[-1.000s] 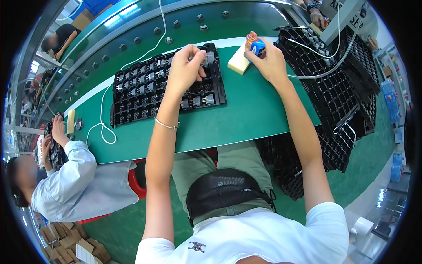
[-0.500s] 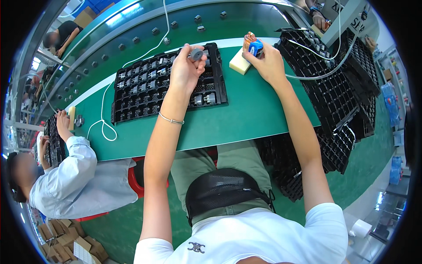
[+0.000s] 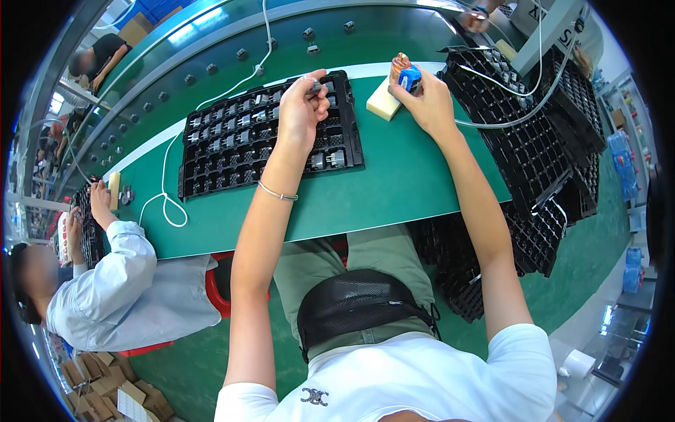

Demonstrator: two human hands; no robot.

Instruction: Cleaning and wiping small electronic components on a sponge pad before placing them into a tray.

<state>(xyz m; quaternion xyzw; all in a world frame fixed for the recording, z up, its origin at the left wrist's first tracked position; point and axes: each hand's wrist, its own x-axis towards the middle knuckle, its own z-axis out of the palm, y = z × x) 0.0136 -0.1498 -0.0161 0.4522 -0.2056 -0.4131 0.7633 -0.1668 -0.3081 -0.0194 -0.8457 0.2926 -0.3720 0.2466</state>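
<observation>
My left hand (image 3: 301,112) is closed, pinching a small grey round part (image 3: 314,87) over the right half of a black compartment tray (image 3: 218,166). Fingers hide much of that part. Several grey plug-like pieces with metal pins (image 3: 335,159) sit in the tray, while other compartments hold none. Further right, my right hand (image 3: 430,103) is wrapped round a small item with a blue body (image 3: 409,76) and a copper-coloured top (image 3: 401,62); its exact kind is unclear. Beneath and beside that item lies a cream sponge block (image 3: 382,105) on the green table (image 3: 316,200).
Stacked black trays (image 3: 506,133) crowd the table's right side. A white cable (image 3: 167,162) loops left of my tray. Beyond runs a conveyor belt (image 3: 218,77) carrying spaced grey parts. A co-worker in a pale shirt (image 3: 119,274) sits at left; another person's hand (image 3: 475,20) is at far right.
My left hand has shifted slightly right and turned, so less of the grey part shows. My right hand has stayed put. The parts on the belt have moved left.
</observation>
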